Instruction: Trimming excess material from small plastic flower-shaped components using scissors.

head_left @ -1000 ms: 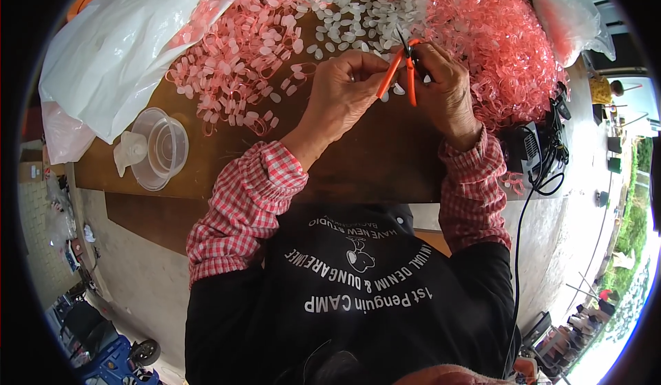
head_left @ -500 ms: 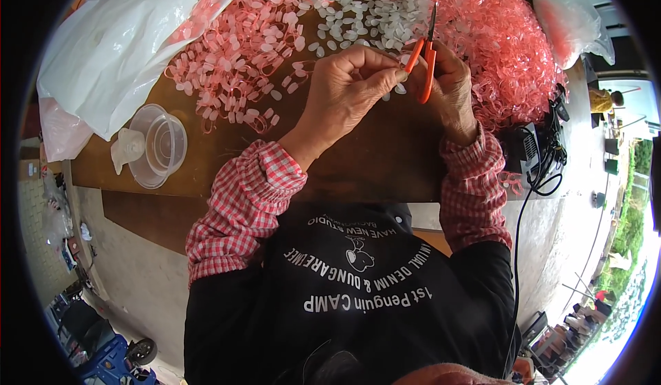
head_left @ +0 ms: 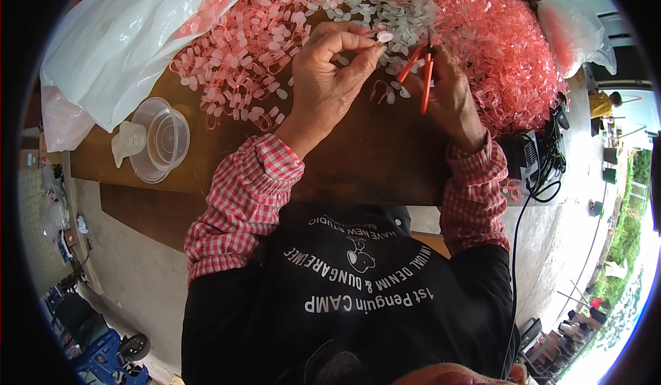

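Left hand: the left hand (head_left: 330,82) is raised over the wooden table (head_left: 372,158), thumb and forefinger pinched on a small pale oval plastic piece (head_left: 384,37); the other fingers are curled loosely.
Right hand: the right hand (head_left: 447,96) is wrapped around a pair of small cutters with orange handles (head_left: 421,68); the tips point up toward the pinched piece. Whether the blades are apart or together is too small to tell.
Where the piece is: it is held in the air at the left fingertips, just beside the cutter tips and above the scatter of loose pieces.
Step in hand: it looks like trimming, with one piece singled out and brought to the tool.
Next move calls for: by my judgement, a steady pinch on the piece, the cutter tips lined up on its edge or stub, and a short squeeze without nipping the fingertip.
Pink heap: a wide heap of pink plastic pieces (head_left: 241,48) lies on the table to the left, and a denser tangled red-pink mass (head_left: 496,48) to the right.
White pieces: a patch of whitish ovals (head_left: 385,6) sits between the two, just beyond the hands.
Other things: a clear round plastic tub (head_left: 160,138) stands near the left table edge, below a big white plastic bag (head_left: 117,48); black cables (head_left: 544,172) hang at the right edge.
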`<state>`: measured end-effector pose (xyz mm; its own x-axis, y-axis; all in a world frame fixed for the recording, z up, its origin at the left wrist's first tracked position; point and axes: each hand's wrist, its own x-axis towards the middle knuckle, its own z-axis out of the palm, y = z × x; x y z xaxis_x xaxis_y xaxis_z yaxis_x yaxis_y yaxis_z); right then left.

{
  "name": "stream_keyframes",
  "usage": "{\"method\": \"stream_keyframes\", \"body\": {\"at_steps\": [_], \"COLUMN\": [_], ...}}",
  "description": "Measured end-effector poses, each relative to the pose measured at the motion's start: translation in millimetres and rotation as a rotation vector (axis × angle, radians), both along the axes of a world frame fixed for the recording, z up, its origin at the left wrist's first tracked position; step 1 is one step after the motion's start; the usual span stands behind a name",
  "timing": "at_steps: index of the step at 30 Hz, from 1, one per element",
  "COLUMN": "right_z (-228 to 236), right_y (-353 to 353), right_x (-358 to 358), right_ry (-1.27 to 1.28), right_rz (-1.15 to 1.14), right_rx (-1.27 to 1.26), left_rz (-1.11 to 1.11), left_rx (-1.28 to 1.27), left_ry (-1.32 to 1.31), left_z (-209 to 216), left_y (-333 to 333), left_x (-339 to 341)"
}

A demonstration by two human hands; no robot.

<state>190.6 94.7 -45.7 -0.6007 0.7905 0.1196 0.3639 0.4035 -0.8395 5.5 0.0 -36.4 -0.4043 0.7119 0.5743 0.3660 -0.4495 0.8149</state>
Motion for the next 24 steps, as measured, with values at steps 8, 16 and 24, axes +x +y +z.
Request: {"method": "stream_keyframes", "body": {"at_steps": [8, 16, 24], "right_z": [12.0, 8.5, 16.3], "right_y": [-22.8, -24.4, -30.6], "right_x": [-17.9, -18.4, -19.4], "right_ry": [-0.192, -0.177, -0.242], "right_rz": [0.081, 0.063, 0.043], "right_rx": [0.571, 0.562, 0.519], "left_rz": [0.034, -0.019, -0.045], "left_rx": [-0.002, 0.015, -0.033], "left_ry": [0.069, -0.098, -0.178], "left_z": [-9.9, -18.6, -17.0], "left_y": [3.0, 6.4, 4.8], "left_x": [2.0, 7.3, 9.8]}}
